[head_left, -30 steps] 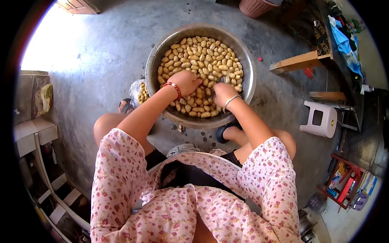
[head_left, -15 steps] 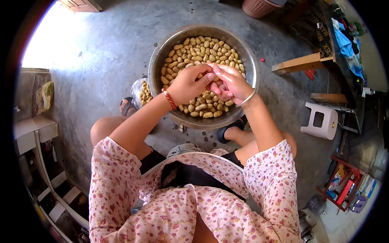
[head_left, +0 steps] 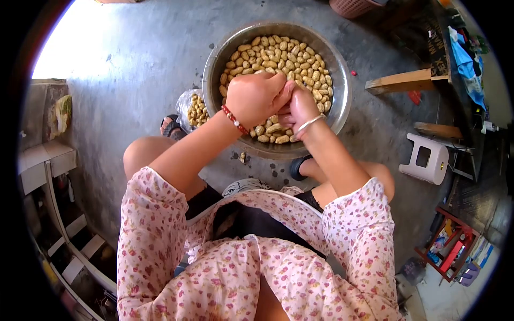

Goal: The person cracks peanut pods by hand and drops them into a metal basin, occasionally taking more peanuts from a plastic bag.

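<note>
A wide metal basin (head_left: 341, 91) of unshelled peanuts (head_left: 286, 56) stands on the floor before me. Above it, my left hand (head_left: 256, 99), with a red beaded bracelet on the wrist, is closed, its back toward me. My right hand (head_left: 302, 109), wearing a silver bangle, meets it with fingers curled in and looking wet. The two hands touch over the middle of the peanuts. Whatever may lie between the fingers is hidden. Left of the basin sits a clear plastic bag (head_left: 185, 104) with more peanuts in it.
A pale plastic stool (head_left: 426, 159) stands to the right, near a dark table with a wooden leg (head_left: 401, 82). At the top right is a pink basket (head_left: 350, 7). Shelving (head_left: 56, 160) lines the left side. A peanut-like scrap (head_left: 242, 157) lies on the floor.
My left hand has turned so its back faces me, and its thumb is less visible. My right hand has rotated inward against it. The whole view has shifted slightly.
</note>
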`<state>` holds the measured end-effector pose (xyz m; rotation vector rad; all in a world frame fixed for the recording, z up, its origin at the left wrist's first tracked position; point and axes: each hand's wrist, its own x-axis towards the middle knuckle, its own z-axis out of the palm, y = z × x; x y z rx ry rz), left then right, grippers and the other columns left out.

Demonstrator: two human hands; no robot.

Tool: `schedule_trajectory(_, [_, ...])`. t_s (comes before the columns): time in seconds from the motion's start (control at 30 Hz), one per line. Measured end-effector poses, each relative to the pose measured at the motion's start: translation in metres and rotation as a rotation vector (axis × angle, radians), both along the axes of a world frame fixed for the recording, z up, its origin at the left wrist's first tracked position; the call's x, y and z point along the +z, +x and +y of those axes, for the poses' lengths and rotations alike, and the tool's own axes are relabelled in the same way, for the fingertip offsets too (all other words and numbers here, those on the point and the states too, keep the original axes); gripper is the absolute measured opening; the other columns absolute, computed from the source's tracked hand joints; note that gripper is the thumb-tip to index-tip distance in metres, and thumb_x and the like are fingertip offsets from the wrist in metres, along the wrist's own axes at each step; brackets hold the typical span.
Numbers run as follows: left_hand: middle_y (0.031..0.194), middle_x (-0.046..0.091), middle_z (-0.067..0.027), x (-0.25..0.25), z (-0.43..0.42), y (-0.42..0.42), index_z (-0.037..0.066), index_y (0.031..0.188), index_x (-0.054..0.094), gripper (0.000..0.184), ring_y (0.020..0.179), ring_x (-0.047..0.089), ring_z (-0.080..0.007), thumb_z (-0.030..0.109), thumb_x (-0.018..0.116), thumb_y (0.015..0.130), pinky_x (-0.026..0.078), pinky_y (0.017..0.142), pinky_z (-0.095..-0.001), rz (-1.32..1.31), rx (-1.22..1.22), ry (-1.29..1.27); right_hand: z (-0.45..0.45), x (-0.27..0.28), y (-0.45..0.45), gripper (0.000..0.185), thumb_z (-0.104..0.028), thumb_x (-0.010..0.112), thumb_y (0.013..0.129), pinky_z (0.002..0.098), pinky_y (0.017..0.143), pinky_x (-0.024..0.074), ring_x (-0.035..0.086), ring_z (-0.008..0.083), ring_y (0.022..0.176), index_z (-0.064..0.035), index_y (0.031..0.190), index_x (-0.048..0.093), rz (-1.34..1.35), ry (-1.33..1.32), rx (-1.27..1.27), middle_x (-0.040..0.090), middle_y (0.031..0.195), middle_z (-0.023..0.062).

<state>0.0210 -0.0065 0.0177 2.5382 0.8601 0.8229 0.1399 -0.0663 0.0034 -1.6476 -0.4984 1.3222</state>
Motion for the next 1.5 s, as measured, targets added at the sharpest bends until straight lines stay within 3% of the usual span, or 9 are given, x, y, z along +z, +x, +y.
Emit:
schedule_trajectory(0.03, [0.058, 0.057, -0.0105, -0.003, 0.001, 0.002, 0.008, 0.069, 0.058, 0.037, 0.052, 0.057, -0.0309, 0.036, 0.049, 0.091, 0.046, 0.049, -0.0410, 0.007, -0.011, 0.006, 0.002, 0.008, 0.003, 0.055, -0.032, 0.037, 0.096, 0.0394, 0.041, 0.0378, 0.049, 0.0293, 0.039, -0.0038, 0.053, 0.055, 0.225, -0.100, -0.050, 0.050, 0.047, 0.0148])
schedule_trajectory(0.27, [0.055, 0.054, -0.0053, 0.018, 0.013, 0.010, 0.005, 0.076, 0.063, 0.042, 0.046, 0.053, -0.0139, 0.036, 0.043, 0.095, 0.044, 0.046, -0.0317, -0.209, 0.349, -1.656, 0.008, 0.012, -0.001, 0.045, -0.029, 0.045, 0.093, 0.0378, 0.044, 0.0419, 0.053, 0.0287, 0.044, -0.0062, 0.057, 0.060, -1.449, 0.690, 0.204, 0.055, 0.051, 0.0084])
schedule_trajectory(0.4, [0.061, 0.058, -0.0057, 0.005, 0.002, 0.006, 0.006, 0.078, 0.062, 0.032, 0.047, 0.054, -0.0203, 0.031, 0.050, 0.093, 0.043, 0.044, -0.0315, 0.012, 0.116, -0.231, 0.017, 0.010, -0.004, 0.047, -0.034, 0.043, 0.095, 0.0317, 0.038, 0.0368, 0.046, 0.0198, 0.037, -0.0091, 0.058, 0.057, -0.603, 0.181, -0.009, 0.050, 0.048, 0.0070])
schedule_trajectory(0.43, [0.062, 0.058, -0.0071, 0.005, 0.000, 0.004, 0.006, 0.076, 0.062, 0.031, 0.048, 0.055, -0.0226, 0.030, 0.052, 0.092, 0.044, 0.045, -0.0325, -0.005, 0.043, -0.123, 0.016, 0.020, 0.006, 0.044, -0.037, 0.042, 0.095, 0.0273, 0.034, 0.0269, 0.036, 0.0128, 0.034, -0.0107, 0.062, 0.054, 0.237, 0.002, -0.056, 0.043, 0.046, 0.0017])
schedule_trajectory(0.53, [0.064, 0.059, -0.0096, 0.007, 0.001, -0.002, 0.006, 0.073, 0.061, 0.030, 0.051, 0.057, -0.0274, 0.031, 0.056, 0.089, 0.045, 0.046, -0.0354, -0.097, -0.135, 0.076, 0.011, 0.027, 0.026, 0.038, -0.037, 0.049, 0.093, 0.0230, 0.034, 0.0168, 0.029, 0.0066, 0.035, -0.0133, 0.063, 0.050, 0.553, -0.121, 0.158, 0.040, 0.049, -0.0036])
schedule_trajectory(0.63, [0.063, 0.059, -0.0059, 0.001, 0.008, -0.008, 0.006, 0.076, 0.060, 0.029, 0.047, 0.053, -0.0176, 0.031, 0.054, 0.091, 0.042, 0.044, -0.0279, -0.197, -0.195, -0.153, 0.010, 0.033, 0.034, 0.036, -0.036, 0.053, 0.091, 0.0287, 0.036, 0.0286, 0.040, 0.0159, 0.035, -0.0084, 0.067, 0.056, 0.262, -0.083, 0.294, 0.047, 0.049, 0.0028])
schedule_trajectory(0.77, [0.066, 0.054, -0.0011, 0.027, 0.024, -0.021, 0.002, 0.094, 0.059, 0.036, 0.048, 0.043, -0.0043, 0.035, 0.045, 0.096, 0.031, 0.041, -0.0165, -0.555, -0.077, -1.484, -0.001, 0.016, 0.034, 0.026, -0.031, 0.058, 0.086, 0.0414, 0.067, 0.0482, 0.062, 0.0334, 0.071, -0.0062, 0.086, 0.065, -0.923, 0.100, 0.683, 0.062, 0.069, 0.0152])
schedule_trajectory(1.07, [0.070, 0.051, 0.0003, 0.016, 0.055, -0.068, 0.002, 0.111, 0.051, 0.032, 0.044, 0.036, -0.0060, 0.026, 0.047, 0.090, 0.027, 0.037, -0.0183, -0.946, -0.310, -1.829, -0.019, -0.028, 0.005, 0.016, -0.008, 0.064, 0.076, 0.0405, 0.077, 0.0508, 0.063, 0.0307, 0.093, -0.0098, 0.091, 0.067, -1.277, -0.046, 1.084, 0.062, 0.100, 0.0131])
schedule_trajectory(1.5, [0.070, 0.056, -0.0030, -0.205, 0.047, -0.210, 0.008, 0.082, 0.051, 0.023, 0.051, 0.048, -0.0134, 0.027, 0.038, 0.086, 0.038, 0.038, -0.0218, -0.932, 1.002, -1.994, -0.010, -0.027, 0.015, 0.025, -0.023, 0.058, 0.081, 0.0436, 0.076, 0.0506, 0.064, 0.0343, 0.085, -0.0061, 0.098, 0.065, -1.169, -0.283, 1.060, 0.067, 0.091, 0.0177])
